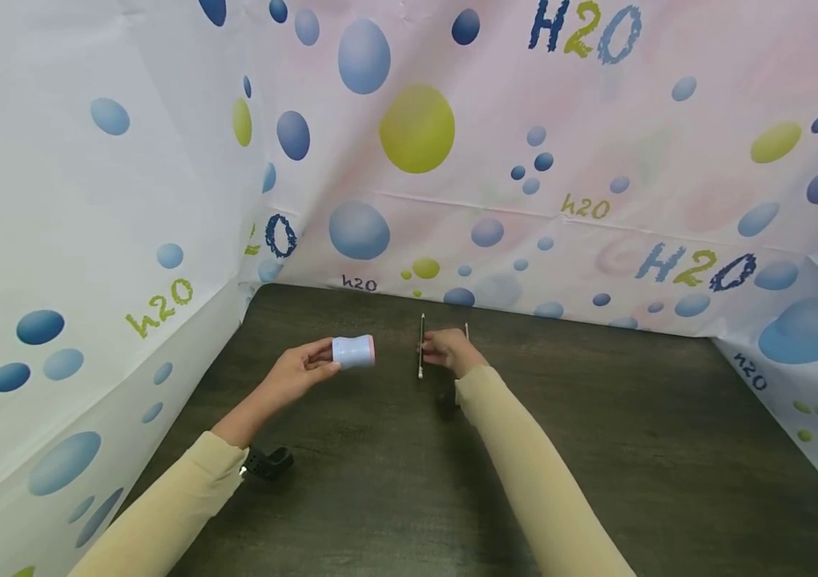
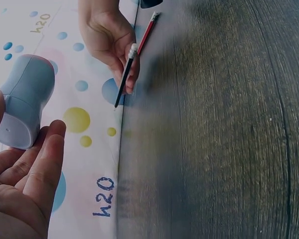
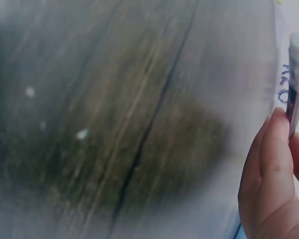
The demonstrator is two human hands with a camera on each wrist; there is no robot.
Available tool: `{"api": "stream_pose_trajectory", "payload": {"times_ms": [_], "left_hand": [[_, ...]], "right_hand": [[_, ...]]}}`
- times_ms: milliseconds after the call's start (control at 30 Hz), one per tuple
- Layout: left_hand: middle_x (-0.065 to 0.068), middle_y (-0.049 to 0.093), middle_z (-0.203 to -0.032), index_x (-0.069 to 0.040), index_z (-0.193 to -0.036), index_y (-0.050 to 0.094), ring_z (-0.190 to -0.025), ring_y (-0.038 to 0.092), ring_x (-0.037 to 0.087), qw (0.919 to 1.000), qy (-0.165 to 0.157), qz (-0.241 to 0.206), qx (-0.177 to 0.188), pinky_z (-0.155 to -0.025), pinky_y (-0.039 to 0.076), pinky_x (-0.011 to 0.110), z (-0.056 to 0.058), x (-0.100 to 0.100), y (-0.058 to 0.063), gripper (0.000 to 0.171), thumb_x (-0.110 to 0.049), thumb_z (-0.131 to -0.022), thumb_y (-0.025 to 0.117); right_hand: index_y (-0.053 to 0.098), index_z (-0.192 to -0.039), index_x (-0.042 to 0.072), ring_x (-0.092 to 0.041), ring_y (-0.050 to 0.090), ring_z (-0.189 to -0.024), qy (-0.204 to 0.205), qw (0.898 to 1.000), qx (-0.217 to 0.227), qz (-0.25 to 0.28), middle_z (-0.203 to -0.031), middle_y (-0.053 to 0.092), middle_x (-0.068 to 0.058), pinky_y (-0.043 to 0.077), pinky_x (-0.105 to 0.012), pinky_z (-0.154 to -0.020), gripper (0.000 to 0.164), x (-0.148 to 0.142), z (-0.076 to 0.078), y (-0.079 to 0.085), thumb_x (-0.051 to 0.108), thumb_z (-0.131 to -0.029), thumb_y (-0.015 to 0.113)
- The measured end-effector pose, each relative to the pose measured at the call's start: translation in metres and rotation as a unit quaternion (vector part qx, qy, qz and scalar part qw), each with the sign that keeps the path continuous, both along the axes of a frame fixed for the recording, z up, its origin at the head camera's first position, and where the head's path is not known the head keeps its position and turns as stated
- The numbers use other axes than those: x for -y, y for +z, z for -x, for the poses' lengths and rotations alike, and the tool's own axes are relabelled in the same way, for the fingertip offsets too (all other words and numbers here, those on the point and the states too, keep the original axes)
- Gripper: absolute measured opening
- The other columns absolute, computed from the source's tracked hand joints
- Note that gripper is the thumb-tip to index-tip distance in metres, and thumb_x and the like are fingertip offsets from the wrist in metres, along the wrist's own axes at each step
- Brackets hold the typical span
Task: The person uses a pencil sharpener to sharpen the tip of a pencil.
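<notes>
In my left hand [image 1: 298, 370] I grip a pale blue, waisted cylinder [image 1: 353, 352] with a pinkish-red rim at its right end; its exact kind is unclear. The left wrist view shows the thumb and fingers [image 2: 45, 164] around the cylinder's smooth pale end [image 2: 27, 94]. My right hand [image 1: 446, 349], to the right of it, pinches a dark pencil [image 1: 421, 344] with a white eraser. A red pencil [image 2: 148, 32] lies beyond that hand in the left wrist view. In the head view the right hand partly hides the red pencil.
Under both hands is a dark wood-grained tabletop [image 1: 351, 497]. White sheeting with blue and green dots [image 1: 416, 128] stands along its back and sides. A black band [image 1: 267, 462] shows by the left sleeve.
</notes>
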State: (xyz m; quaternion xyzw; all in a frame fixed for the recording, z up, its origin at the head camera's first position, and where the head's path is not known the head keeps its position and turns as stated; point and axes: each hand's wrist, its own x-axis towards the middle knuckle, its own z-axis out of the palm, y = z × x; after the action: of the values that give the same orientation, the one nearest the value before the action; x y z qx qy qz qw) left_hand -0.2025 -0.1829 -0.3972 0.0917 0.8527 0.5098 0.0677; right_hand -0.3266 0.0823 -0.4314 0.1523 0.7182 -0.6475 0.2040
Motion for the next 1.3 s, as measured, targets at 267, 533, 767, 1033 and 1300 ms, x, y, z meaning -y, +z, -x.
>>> {"api": "stream_pose_trajectory", "payload": {"times_ms": [267,533,767,1033,1300], "left_hand": [[0.032,0.047,-0.153,0.009,-0.156,0.031,-0.139,0.052,0.046,0.9998,0.010,-0.007,0.017,-0.111,0.052,0.051,-0.001,0.001,0.000,0.063,-0.017,-0.105,0.058],[0.033,0.046,-0.153,0.008,-0.157,0.030,-0.139,0.051,0.046,0.9996,-0.001,-0.017,0.021,-0.112,0.051,0.052,0.005,0.002,0.001,0.063,-0.018,-0.106,0.057],[0.032,0.046,-0.154,0.008,-0.157,0.030,-0.141,0.050,0.046,0.9996,-0.001,-0.014,0.025,-0.113,0.049,0.054,0.012,0.002,0.003,0.064,-0.018,-0.106,0.057],[0.035,0.046,-0.152,0.011,-0.156,0.029,-0.138,0.052,0.048,0.9997,-0.014,-0.018,0.009,-0.110,0.052,0.051,0.011,0.000,0.004,0.062,-0.016,-0.106,0.056],[0.037,0.045,-0.151,0.014,-0.155,0.029,-0.135,0.054,0.049,0.9993,-0.024,-0.027,-0.002,-0.109,0.054,0.051,0.009,-0.003,0.009,0.060,-0.012,-0.107,0.054]], "right_hand": [[0.049,-0.151,0.003,-0.028,0.059,-0.137,0.025,1.000,-0.004,0.015,-0.146,0.059,-0.019,0.061,-0.023,-0.083,0.048,-0.005,-0.009,0.013,-0.004,-0.104,0.051],[0.038,-0.157,0.004,-0.018,0.067,-0.114,0.071,0.996,-0.022,0.052,-0.155,0.051,-0.021,0.055,-0.014,-0.068,0.052,-0.015,-0.016,0.027,0.000,-0.107,0.048],[0.040,-0.156,0.004,-0.009,0.067,-0.100,0.079,0.993,-0.031,0.078,-0.158,0.046,-0.022,0.057,-0.015,-0.070,0.051,-0.016,-0.024,0.041,0.000,-0.106,0.048],[0.034,-0.160,0.005,-0.032,0.048,-0.146,0.109,0.990,-0.053,0.078,-0.161,0.041,-0.022,0.058,-0.025,-0.097,0.054,-0.022,-0.039,0.051,0.002,-0.108,0.046],[0.027,-0.162,0.005,-0.038,0.037,-0.153,0.160,0.981,-0.074,0.086,-0.164,0.036,-0.023,0.040,-0.045,-0.124,0.056,-0.036,-0.056,0.060,0.002,-0.109,0.044]]}}
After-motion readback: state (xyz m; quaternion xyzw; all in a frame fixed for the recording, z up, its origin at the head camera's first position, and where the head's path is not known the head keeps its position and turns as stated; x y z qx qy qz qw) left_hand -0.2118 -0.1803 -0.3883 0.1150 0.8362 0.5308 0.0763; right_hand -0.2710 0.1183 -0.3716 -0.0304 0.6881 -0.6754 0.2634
